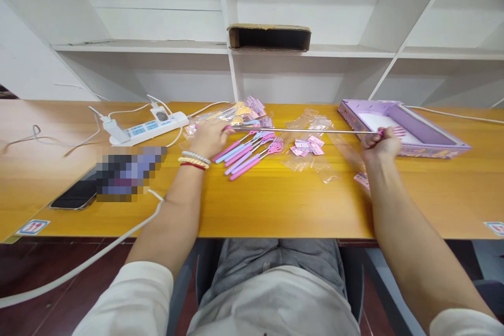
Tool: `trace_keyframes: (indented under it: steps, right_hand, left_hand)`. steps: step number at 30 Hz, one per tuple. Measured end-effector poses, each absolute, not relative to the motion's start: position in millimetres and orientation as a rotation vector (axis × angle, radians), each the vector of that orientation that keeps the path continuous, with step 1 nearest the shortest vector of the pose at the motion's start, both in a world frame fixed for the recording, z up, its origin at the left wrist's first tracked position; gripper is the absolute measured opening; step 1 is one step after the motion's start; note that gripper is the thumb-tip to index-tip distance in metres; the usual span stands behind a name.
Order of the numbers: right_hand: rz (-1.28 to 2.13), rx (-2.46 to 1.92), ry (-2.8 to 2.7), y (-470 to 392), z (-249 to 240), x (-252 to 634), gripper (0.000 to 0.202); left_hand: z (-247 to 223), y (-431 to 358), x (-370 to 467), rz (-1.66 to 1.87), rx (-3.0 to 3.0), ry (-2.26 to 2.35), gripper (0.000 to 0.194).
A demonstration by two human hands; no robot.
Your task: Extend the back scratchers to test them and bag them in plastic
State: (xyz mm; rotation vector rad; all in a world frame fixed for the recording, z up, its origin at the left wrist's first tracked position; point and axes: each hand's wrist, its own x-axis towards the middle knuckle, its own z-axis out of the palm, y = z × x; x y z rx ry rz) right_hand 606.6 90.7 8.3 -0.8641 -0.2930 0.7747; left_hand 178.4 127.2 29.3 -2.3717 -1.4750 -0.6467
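A telescopic back scratcher point(299, 130) is stretched out straight between my hands, its thin metal rod drawn long above the table. My left hand point(210, 135) is closed around one end of it. At the other end my right hand point(381, 143) grips near a pink part, and a pink hand-shaped head point(399, 132) shows beside the fingers. Just right of my left hand lies a pile of pink, blue and purple back scratchers point(250, 155), pushed together. Pink printed cards point(309, 146) and clear plastic bags point(315, 121) lie under and beyond the rod.
An open purple box point(437, 134) stands at the right. Clear packets with yellow contents point(236, 111) lie behind the pile. At left are a white power strip point(151, 128), cables and a black phone point(76, 191). A cardboard box point(270, 28) sits on the white shelf point(338, 52).
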Motion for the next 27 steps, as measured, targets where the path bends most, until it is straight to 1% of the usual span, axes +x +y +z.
trace_keyframes:
  steps: [1, 5, 8, 14, 19, 27]
  right_hand:
    - [0.828, -0.845, -0.351, 91, 9, 591, 0.030]
    - [0.953, -0.783, -0.630, 86, 12, 527, 0.037]
    - [1.006, -0.730, -0.764, 77, 11, 501, 0.038]
    - [1.125, -0.744, -0.908, 65, 4, 478, 0.041]
    - [1.227, -0.709, -1.037, 60, 0, 458, 0.042]
    - [1.272, -0.742, -1.084, 66, -6, 470, 0.040]
  left_hand:
    - [29, 122, 193, -0.630, -2.422, -1.449, 0.030]
    - [24, 99, 246, -0.607, -2.521, -1.392, 0.037]
    - [19, 90, 262, -0.566, -2.524, -1.428, 0.039]
    - [18, 78, 278, -0.566, -2.566, -1.418, 0.038]
    - [14, 64, 301, -0.746, -2.667, -1.385, 0.038]
    - [7, 69, 298, -0.810, -2.784, -1.261, 0.040]
